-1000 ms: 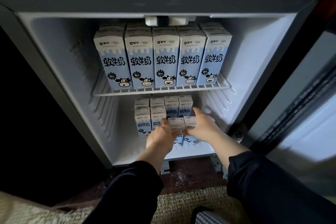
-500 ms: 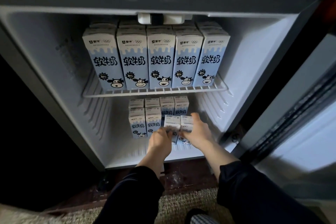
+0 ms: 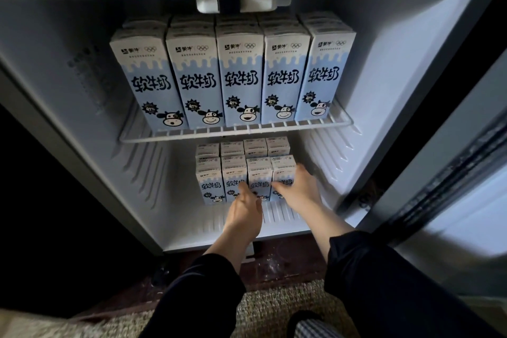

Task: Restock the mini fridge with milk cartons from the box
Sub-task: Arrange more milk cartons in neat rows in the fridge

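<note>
Mini fridge, door open. Above both hands: wire shelf w/ 5 big milk cartons. Small cartons stand in rows on fridge floor, just ahead of hands. Left hand & right hand both open, fingertips on front cartons, gripping nothing.

I have only the head view: it looks forward and down from close range into the open mini fridge, its wire shelf mid-frame and both forearms entering from the bottom edge.
</note>
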Available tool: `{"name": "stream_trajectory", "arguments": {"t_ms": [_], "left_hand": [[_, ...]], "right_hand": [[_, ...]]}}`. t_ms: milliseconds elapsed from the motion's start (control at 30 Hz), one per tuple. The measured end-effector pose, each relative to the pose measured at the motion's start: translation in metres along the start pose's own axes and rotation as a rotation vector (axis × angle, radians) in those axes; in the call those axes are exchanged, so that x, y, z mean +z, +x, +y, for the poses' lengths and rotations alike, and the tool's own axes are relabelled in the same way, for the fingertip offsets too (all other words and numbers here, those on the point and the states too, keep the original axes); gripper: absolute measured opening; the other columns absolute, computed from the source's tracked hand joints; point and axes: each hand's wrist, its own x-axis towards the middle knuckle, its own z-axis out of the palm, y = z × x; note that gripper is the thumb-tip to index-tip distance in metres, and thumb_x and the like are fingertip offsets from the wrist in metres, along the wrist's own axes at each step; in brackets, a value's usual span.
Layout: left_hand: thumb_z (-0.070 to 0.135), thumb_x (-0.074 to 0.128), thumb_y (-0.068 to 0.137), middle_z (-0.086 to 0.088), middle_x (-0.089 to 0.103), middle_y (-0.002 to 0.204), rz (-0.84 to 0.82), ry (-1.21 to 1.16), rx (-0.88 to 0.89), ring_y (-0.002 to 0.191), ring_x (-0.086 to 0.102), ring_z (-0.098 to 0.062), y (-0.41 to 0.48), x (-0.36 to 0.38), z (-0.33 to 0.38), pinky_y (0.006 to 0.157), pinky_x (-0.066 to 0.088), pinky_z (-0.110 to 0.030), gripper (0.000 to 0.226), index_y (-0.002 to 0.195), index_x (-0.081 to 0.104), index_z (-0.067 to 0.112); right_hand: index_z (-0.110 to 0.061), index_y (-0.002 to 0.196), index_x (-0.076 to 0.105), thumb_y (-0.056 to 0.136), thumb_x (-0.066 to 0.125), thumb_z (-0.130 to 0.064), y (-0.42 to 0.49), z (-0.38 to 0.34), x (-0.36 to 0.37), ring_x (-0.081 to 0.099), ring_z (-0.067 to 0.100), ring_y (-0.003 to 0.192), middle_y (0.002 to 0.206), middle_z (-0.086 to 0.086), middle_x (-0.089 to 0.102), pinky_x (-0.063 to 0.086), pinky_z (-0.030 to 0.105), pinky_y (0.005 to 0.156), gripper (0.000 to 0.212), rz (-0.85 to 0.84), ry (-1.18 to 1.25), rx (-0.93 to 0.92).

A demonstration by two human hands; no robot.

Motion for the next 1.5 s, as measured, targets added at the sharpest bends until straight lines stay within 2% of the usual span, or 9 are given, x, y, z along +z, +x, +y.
{"name": "stream_trajectory", "arguments": {"t_ms": [133,233,367,533,767,933,1033,1200,1500], "left_hand": [[0.017,0.027,0.099,-0.012,0.062,0.095,0.019,0.051,0.097,0.082,0.060,-0.027,-0.001,-0.004,-0.005,0.070,0.048,-0.041,0.016,0.111,0.032,0.009],[0.013,0.024,0.100,-0.014,0.056,0.129,-0.030,0.115,0.118,0.112,0.058,-0.028,0.000,-0.004,-0.008,0.090,0.047,-0.036,0.034,0.133,0.033,0.010],[-0.011,0.027,0.090,-0.009,0.043,0.145,-0.101,0.268,0.210,0.133,0.042,-0.023,0.002,-0.003,-0.011,0.111,0.035,-0.033,0.063,0.146,0.029,0.018],[-0.011,0.030,0.091,-0.006,0.033,0.152,-0.097,0.302,0.208,0.141,0.030,-0.020,0.005,0.003,-0.013,0.116,0.026,-0.030,0.065,0.149,0.021,0.016],[0.003,0.035,0.096,-0.008,0.050,0.135,-0.154,0.345,0.195,0.120,0.050,-0.024,0.008,-0.004,-0.008,0.097,0.044,-0.034,0.044,0.138,0.038,0.015],[0.022,0.033,0.100,-0.018,0.061,0.103,-0.223,0.401,0.183,0.079,0.050,-0.019,-0.003,-0.037,0.016,0.067,0.035,-0.027,0.027,0.102,0.053,0.004],[0.025,0.032,0.100,-0.018,0.061,0.110,-0.248,0.473,0.221,0.097,0.059,-0.029,-0.023,-0.061,0.035,0.077,0.044,-0.034,0.032,0.106,0.055,0.003],[0.034,0.031,0.102,-0.012,0.057,0.124,-0.301,0.642,0.263,0.112,0.055,-0.025,-0.074,-0.104,0.067,0.095,0.042,-0.035,0.040,0.119,0.053,0.006],[0.038,0.030,0.101,-0.018,0.057,0.123,-0.296,0.681,0.370,0.111,0.057,-0.031,-0.181,-0.172,0.129,0.098,0.044,-0.037,0.047,0.118,0.054,0.001]], "right_hand": [[-0.013,0.116,0.059,0.088,0.062,-0.031,0.004,0.012,0.002,0.062,0.024,0.086,0.101,0.006,0.066,0.049,0.029,0.062,0.033,-0.035,-0.133,0.036],[-0.011,0.108,0.066,0.090,0.060,-0.026,0.009,0.013,0.001,0.060,0.022,0.073,0.090,0.007,0.067,0.038,0.024,0.048,0.024,-0.034,-0.125,0.022],[-0.006,0.104,0.064,0.091,0.059,-0.030,0.012,0.010,0.004,0.060,0.024,0.078,0.094,0.013,0.067,0.040,0.029,0.059,0.028,-0.027,-0.111,0.043],[-0.003,0.104,0.063,0.093,0.056,-0.030,0.018,0.010,0.009,0.060,0.025,0.082,0.093,0.012,0.066,0.041,0.030,0.063,0.030,-0.009,-0.086,0.066],[-0.005,0.089,0.053,0.097,0.050,-0.027,0.018,0.006,-0.002,0.054,0.024,0.076,0.085,0.010,0.055,0.041,0.032,0.062,0.024,-0.100,-0.152,0.085],[-0.002,0.099,0.059,0.097,0.050,-0.017,0.005,-0.017,-0.030,0.064,0.024,0.080,0.091,0.011,0.064,0.055,0.034,0.072,0.018,-0.182,-0.301,0.044],[-0.003,0.104,0.056,0.097,0.050,-0.026,-0.017,-0.036,-0.056,0.067,0.026,0.088,0.098,0.010,0.065,0.056,0.037,0.075,0.025,-0.203,-0.371,-0.013],[-0.006,0.092,0.055,0.098,0.047,-0.032,-0.070,-0.065,-0.107,0.048,0.019,0.056,0.080,0.010,0.056,0.036,0.024,0.050,0.028,-0.261,-0.482,-0.113],[-0.016,0.053,0.037,0.094,0.049,-0.027,-0.182,-0.116,-0.201,0.052,0.019,0.062,0.058,0.005,0.041,0.033,0.028,0.056,0.044,-0.158,-0.537,-0.305]]}}
